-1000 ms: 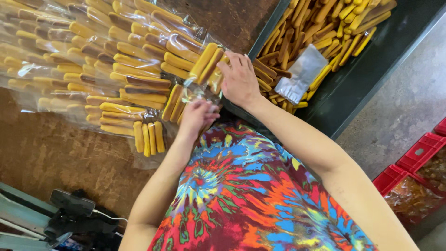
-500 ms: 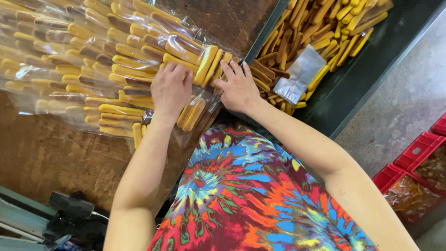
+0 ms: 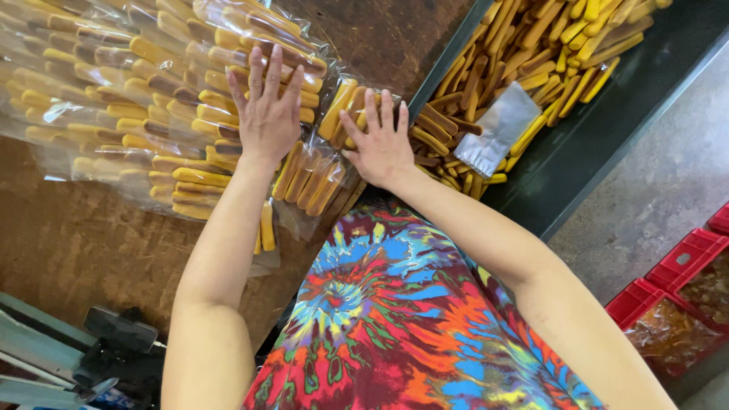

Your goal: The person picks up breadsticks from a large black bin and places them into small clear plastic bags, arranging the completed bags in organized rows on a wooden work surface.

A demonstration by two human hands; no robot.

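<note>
Your 2 hands lie flat, fingers spread: left hand (image 3: 267,114) on the bags (image 3: 152,99), right hand (image 3: 381,144) beside, pressing 1 bag (image 3: 339,106).

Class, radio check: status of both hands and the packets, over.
Left hand flat, open on the stacked clear packets of yellow sticks. Right hand open, pressing packet at pile's edge. Tray of loose sticks alongside. Nothing blocking.

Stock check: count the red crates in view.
2. One red crate sits by the right edge on the floor; the other red crate lies just below it. Both are cut off by the frame, so more may be hidden.
</note>
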